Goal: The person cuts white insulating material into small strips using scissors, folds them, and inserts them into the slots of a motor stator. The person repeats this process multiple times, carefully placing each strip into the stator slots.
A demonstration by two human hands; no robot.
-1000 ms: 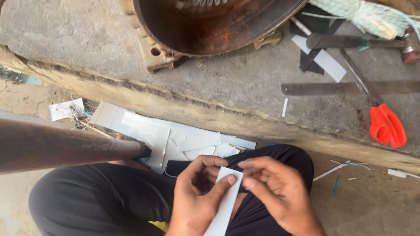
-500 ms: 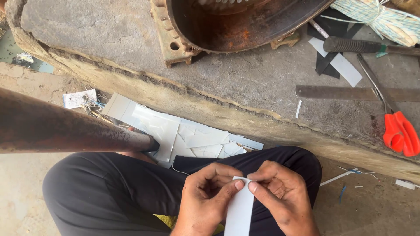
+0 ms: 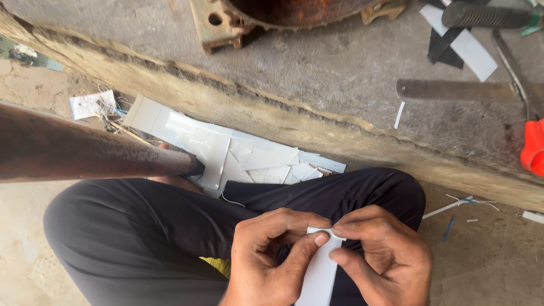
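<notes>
A narrow white strip of thin sheet (image 3: pixel 318 272) stands upright over my lap, between both hands. My left hand (image 3: pixel 271 258) pinches its left edge near the top with thumb and forefinger. My right hand (image 3: pixel 385 258) grips the top right corner, fingertips folded over the strip's upper end. Both hands touch each other at the strip's top. Below them are my legs in black trousers (image 3: pixel 141 238).
A pile of white sheet offcuts (image 3: pixel 238 153) lies on the ground by a raised concrete ledge (image 3: pixel 317 79). On the ledge: a rusty round metal part (image 3: pixel 272 14), a flat metal bar (image 3: pixel 453 90), red-handled snips (image 3: pixel 532 147), more strips. A rusty pipe (image 3: pixel 85 150) crosses at left.
The view has shifted down and closer. My hands stayed on the strip, with the fingers closing tighter over its top end.
</notes>
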